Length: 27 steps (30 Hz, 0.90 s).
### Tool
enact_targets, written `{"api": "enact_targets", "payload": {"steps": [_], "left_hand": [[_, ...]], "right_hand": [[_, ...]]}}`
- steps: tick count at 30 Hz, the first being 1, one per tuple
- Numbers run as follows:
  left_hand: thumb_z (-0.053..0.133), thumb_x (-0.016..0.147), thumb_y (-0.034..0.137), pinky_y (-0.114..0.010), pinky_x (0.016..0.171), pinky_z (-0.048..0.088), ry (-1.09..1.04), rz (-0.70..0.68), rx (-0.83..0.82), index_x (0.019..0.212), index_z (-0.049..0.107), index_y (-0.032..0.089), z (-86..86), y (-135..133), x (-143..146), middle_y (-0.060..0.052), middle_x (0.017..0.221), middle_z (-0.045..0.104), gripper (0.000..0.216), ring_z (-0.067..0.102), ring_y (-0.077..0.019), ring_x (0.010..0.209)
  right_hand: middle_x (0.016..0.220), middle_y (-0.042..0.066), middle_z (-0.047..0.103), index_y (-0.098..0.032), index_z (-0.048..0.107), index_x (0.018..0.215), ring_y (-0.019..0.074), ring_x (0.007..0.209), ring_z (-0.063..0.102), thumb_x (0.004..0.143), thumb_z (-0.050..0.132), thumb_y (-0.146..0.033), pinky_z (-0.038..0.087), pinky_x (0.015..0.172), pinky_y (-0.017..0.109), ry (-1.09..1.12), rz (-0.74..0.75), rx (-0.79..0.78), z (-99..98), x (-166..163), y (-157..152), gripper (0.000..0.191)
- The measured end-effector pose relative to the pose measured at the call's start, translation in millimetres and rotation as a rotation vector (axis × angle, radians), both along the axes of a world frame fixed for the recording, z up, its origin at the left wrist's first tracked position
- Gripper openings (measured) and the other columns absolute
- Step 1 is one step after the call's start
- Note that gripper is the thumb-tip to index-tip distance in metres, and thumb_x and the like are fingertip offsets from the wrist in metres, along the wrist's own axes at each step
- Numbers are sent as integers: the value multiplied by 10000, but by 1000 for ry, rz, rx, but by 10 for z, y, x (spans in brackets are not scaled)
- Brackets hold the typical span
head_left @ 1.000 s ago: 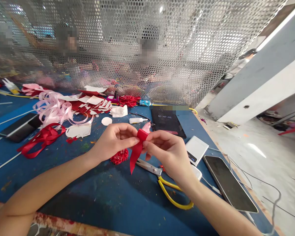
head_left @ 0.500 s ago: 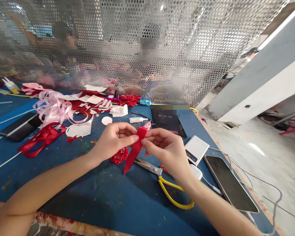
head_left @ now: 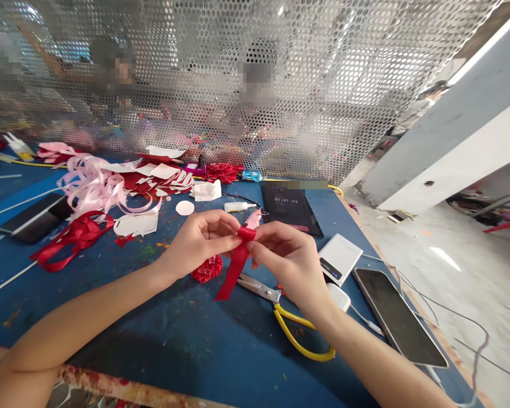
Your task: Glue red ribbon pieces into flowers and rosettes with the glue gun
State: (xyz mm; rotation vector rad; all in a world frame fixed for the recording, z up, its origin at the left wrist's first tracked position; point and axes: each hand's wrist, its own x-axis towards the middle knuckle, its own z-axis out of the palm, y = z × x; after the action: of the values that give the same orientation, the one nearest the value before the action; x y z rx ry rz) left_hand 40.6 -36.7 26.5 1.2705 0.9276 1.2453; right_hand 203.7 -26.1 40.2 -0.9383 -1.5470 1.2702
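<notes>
A strip of red satin ribbon (head_left: 234, 271) is pinched between my two hands, its top folded over and its slanted tail hanging down to the left. My left hand (head_left: 206, 241) grips it at the left edge, thumb against fingers. From the other side my right hand (head_left: 287, 252) pinches the same ribbon near the fold. Below the hands, yellow-handled scissors (head_left: 280, 309) lie on the blue table with their blades partly behind the ribbon's tail. A ruffled red rosette (head_left: 207, 268) rests beneath my left hand, partly covered by it.
To the left lie a red ribbon heap (head_left: 74, 241), pink ribbon loops (head_left: 91, 181) and a dark phone-like device (head_left: 34, 218). A glue bottle (head_left: 237, 207), a tablet (head_left: 289, 209), a white power bank (head_left: 342, 258) and a phone (head_left: 399, 314) sit ahead and right. A perforated metal screen (head_left: 221, 85) stands behind.
The ribbon's upper end, which stood up flat between my fingertips, is now folded down into a short loop. Both hands have stayed nearly in place.
</notes>
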Motion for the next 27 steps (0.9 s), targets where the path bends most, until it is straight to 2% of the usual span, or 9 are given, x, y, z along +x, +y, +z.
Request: {"api": "enact_targets", "payload": {"steps": [6,12,15,19,21,24,27], "left_hand": [[702,681,179,-214,600,548,-128,-57,-61,731,634,182,0,-2,-1,31,682,671,84,647,-105,621],[690,662,164,-250,602,563,-204,-113,-100,707,650,178,25,-8,9,14,666,670,63,662,-132,614],[678,662,153,-236,596,555,-256,-138,-138,705,650,170,47,-11,17,18,659,655,54,642,-111,588],[666,688,192,-198,586,527,-275,-129,-187,754,632,159,88,-29,29,25,697,630,81,617,-90,616],[690,665,184,-182,585,512,-258,-108,-200,756,615,155,103,-41,35,33,702,613,122,595,-74,612],[712,626,147,-158,573,488,-221,-74,-214,744,597,152,108,-53,42,41,698,589,165,561,-58,611],[713,607,120,-149,571,468,-201,-57,-199,734,586,154,90,-51,43,38,699,581,182,556,-63,637]], "right_hand": [[614,-22,645,-187,668,750,76,474,542,667,651,-191,477,463,208,47,12,53,10,-9,-23,85],[604,-31,653,-205,677,668,79,453,553,651,614,-131,474,456,208,27,-21,103,8,-14,-35,99],[644,-25,669,-207,679,679,86,503,584,677,580,-103,486,481,201,-22,-49,261,-13,1,-29,145],[700,-11,685,-209,684,708,99,628,625,708,556,-47,515,582,211,-120,-101,658,-48,36,-6,207],[737,6,685,-211,691,743,106,665,635,729,554,-42,525,619,230,-162,-107,806,-71,51,9,218],[770,22,678,-215,693,797,111,684,641,750,554,-46,533,626,238,-192,-96,912,-108,59,19,224],[773,21,683,-217,691,795,114,688,647,748,552,-45,535,632,235,-193,-90,909,-126,52,7,226]]}}
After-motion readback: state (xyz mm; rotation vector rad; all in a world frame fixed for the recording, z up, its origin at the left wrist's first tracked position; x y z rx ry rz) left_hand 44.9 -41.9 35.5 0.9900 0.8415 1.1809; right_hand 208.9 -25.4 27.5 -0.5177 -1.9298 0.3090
